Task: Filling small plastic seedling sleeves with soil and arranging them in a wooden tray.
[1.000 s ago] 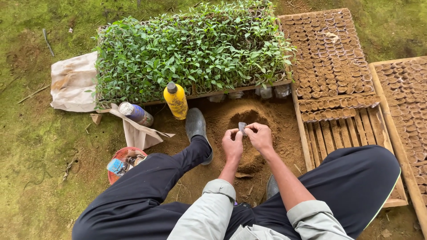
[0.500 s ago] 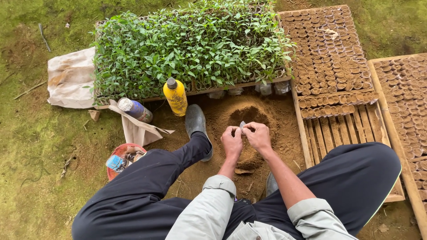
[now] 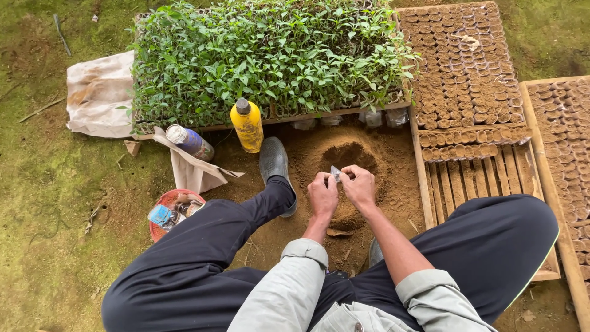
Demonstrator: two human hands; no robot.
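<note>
I sit on the ground with legs spread around a mound of brown soil (image 3: 369, 161) with a hollow in its top. My left hand (image 3: 322, 193) and my right hand (image 3: 360, 185) meet just above the mound, both pinching a small clear plastic bag (image 3: 335, 173) between thumb and fingertips. The bag is tiny and partly hidden by my fingers. My grey shoe (image 3: 275, 164) rests left of the mound.
A dense bed of green seedlings (image 3: 264, 58) lies ahead. A yellow bottle (image 3: 247, 126) and a metal can (image 3: 189, 142) stand at its front edge. Wooden slatted trays (image 3: 473, 178) with rows of soil-filled bags (image 3: 464, 67) lie right. A red bowl (image 3: 165, 212) is left.
My hands stayed together on the small bag, working it between the fingers and shifting slightly away from me. The view tilted a little.
</note>
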